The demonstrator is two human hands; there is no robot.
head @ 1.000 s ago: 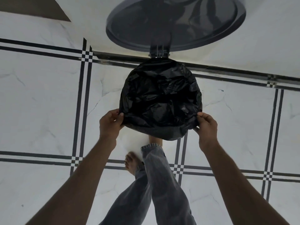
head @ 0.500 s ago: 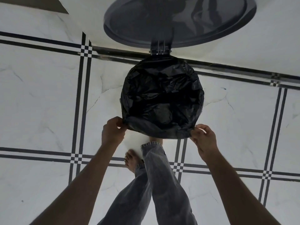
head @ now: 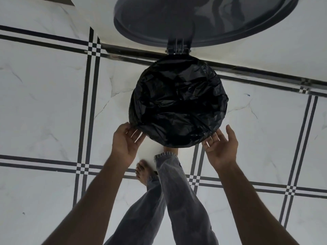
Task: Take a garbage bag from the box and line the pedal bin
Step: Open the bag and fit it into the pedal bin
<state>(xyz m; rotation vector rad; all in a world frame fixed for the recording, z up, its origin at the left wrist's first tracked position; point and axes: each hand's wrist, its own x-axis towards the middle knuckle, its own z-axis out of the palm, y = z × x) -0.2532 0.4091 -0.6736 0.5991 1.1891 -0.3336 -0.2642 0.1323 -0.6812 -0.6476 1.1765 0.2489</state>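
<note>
**Bag folded over the bin rim, both hands at the near edge**

Head view, looking down. The garbage bag (head: pixel 178 103) is spread across the mouth of the pedal bin (head: pixel 178 145), its black film turned down over the rim all round, so far as the view shows; the bin's body is hidden beneath it. The lid (head: pixel 203 20) stands raised at the far side on its hinge (head: pixel 178 48). One foot, in a grey jeans leg (head: pixel 169 167), reaches under the near edge of the bin, presumably on the pedal, which is itself hidden.

The left hand (head: pixel 126 140) touches the bag's near-left edge with curled fingers; whether this grip pinches the film or merely rests against it cannot be told. The right hand (head: pixel 221 145) is released, palm up and fingers spread, with its fingertips (head: pixel 211 137) at or just under the near-right overhang. The bag thus lies directly far of both hands, between them, over the tiled floor (head: pixel 44 112).

Risks, as judged: the thin overhang near the right hand looks shallow, and a sideways tug from the left could slip it off the rim and drop the film into the bin. Lifting the foot early would bring the lid down over the hands.
</note>
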